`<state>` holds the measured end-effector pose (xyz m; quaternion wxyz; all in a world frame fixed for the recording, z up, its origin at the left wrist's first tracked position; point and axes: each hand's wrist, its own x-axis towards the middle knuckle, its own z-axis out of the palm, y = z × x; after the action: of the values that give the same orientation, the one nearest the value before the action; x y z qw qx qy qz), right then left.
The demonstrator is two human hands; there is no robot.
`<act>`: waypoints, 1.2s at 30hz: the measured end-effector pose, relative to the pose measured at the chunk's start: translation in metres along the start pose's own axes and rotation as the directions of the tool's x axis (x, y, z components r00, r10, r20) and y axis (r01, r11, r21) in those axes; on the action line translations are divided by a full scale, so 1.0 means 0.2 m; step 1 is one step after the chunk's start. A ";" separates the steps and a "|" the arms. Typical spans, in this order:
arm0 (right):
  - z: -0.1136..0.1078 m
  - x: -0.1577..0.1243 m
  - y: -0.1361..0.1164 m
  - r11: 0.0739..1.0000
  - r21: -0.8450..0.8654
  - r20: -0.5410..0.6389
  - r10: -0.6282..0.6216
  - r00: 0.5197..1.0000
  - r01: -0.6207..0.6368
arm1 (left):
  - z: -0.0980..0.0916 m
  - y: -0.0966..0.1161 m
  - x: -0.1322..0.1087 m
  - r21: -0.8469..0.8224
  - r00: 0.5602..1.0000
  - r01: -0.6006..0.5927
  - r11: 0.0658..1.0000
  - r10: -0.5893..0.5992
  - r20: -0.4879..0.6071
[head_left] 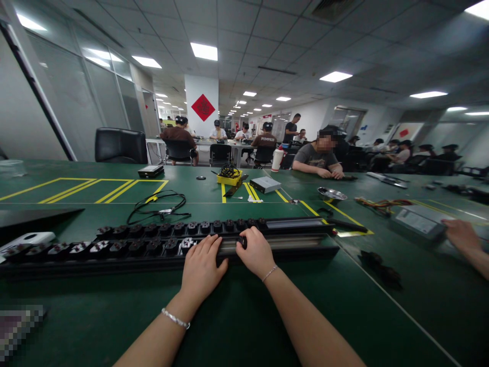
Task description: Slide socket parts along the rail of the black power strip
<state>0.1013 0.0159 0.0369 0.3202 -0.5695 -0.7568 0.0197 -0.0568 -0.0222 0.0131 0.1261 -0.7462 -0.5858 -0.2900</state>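
Note:
Across the green table lies a long black channel (298, 250) with a row of small black and white plug-like pieces (116, 248) along its left part. My left hand (202, 265) rests on it, fingers stretched out over the last white piece (187, 245). My right hand (255, 250) is closed around a small black piece (241, 242), partly hidden by the fingers, at the channel's bare stretch. Just behind runs a second black channel (294, 223), also with a row of black pieces (191, 227).
Behind the channels lie a black cable (162, 208), a yellow box (229, 177) and a metal box (265, 184). At right, another person's hand (464, 237) touches a power supply (418, 221). A metal bowl (332, 193) stands nearby. A person (319, 158) sits across the table.

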 end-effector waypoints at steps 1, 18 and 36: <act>0.00 0.00 0.00 1.000 0.001 0.002 0.001 1.000 -0.001 | 0.00 0.00 0.00 0.000 1.000 0.001 1.000 -0.001 0.001; 0.00 0.01 0.04 0.995 0.073 0.007 -0.067 0.998 0.066 | 0.00 0.00 0.00 -0.006 1.000 -0.001 1.000 0.001 -0.002; -0.01 0.02 0.05 0.999 0.047 0.050 -0.029 0.998 0.027 | 0.02 -0.01 -0.01 -0.025 1.000 -0.003 1.000 0.002 -0.028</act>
<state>0.1099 0.0215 0.0371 0.3143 -0.5506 -0.7719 0.0474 -0.0583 -0.0208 0.0098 0.1253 -0.7442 -0.5795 -0.3077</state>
